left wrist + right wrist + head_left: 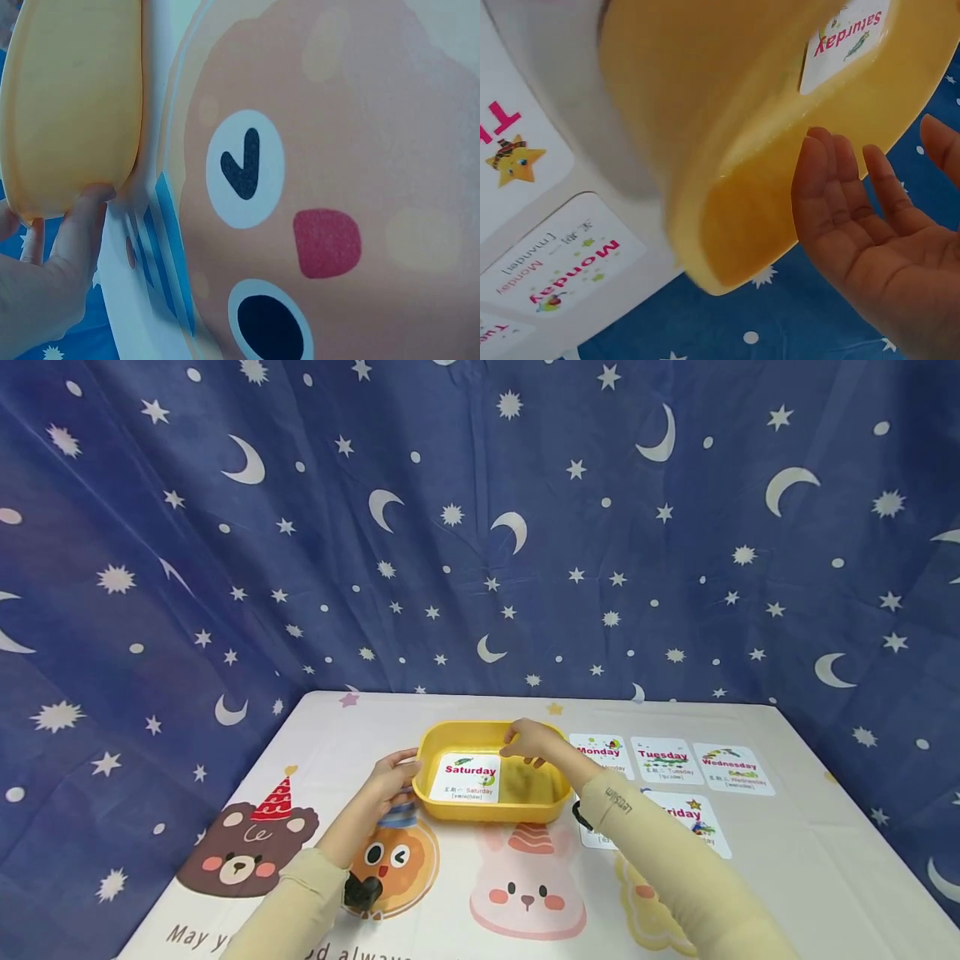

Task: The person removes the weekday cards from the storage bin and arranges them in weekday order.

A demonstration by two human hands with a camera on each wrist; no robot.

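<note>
A yellow plastic tray (491,812) with raised walls sits on the table. Inside it, to the left, lies a white Saturday card (468,779), face up. My left hand (390,779) holds the tray's left end; the left wrist view shows its thumb and fingers (90,214) against the corner of the tray wall (75,112). Over the tray's right half hovers my right hand (536,741), fingers loosely bent and nothing between them. In the right wrist view the palm of this right hand (870,217) faces the tray interior, apart from the Saturday card (847,41).
Right of the tray lie cards: Monday (600,752), Tuesday (667,762), Wednesday (733,769) and Friday (708,827). Another card (596,841) is mostly hidden by my right forearm. The tablecloth (817,852) has cartoon prints. A blue star-patterned curtain (465,552) hangs behind.
</note>
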